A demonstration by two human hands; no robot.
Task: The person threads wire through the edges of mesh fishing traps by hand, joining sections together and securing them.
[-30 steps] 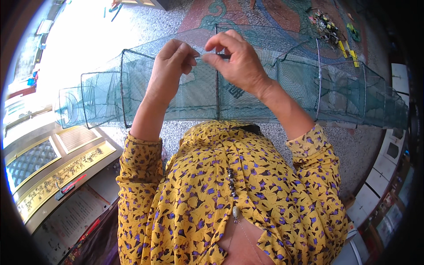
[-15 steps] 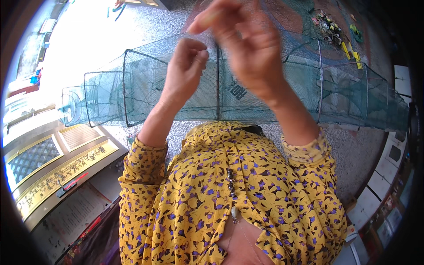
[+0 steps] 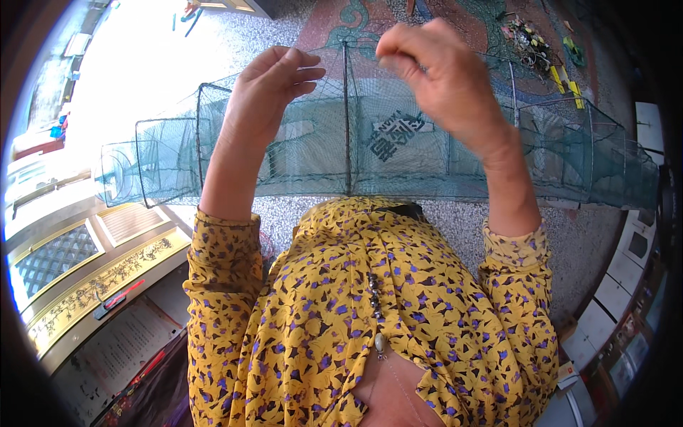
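Note:
A long green mesh net trap (image 3: 299, 174) with dark rectangular frames stretches across the floor in front of me. Over its left-middle part is my left hand (image 3: 267, 89), fingers held out and apart, with no object visible in it. My right hand (image 3: 452, 85) is raised to the right of the trap's middle frame, its thumb and fingers bent together in a pinch. Whatever may be between those fingertips is too small to make out. Both hands appear above the mesh; whether either touches it I cannot tell. A dark printed pale panel (image 3: 398, 132) shows through the netting.
At the far right lie a tangled heap (image 3: 528, 44) of cords and yellow pieces (image 3: 567, 84). A gold-trimmed cabinet (image 3: 107, 274) stands on the left, with a red-handled tool (image 3: 117, 299) on it. White cabinet fronts (image 3: 594, 324) run along the right.
My hands have moved apart: the left went left and up, the right moved right. The left fingers have opened out from a curl, while the right, blurred before, is now in a pinch.

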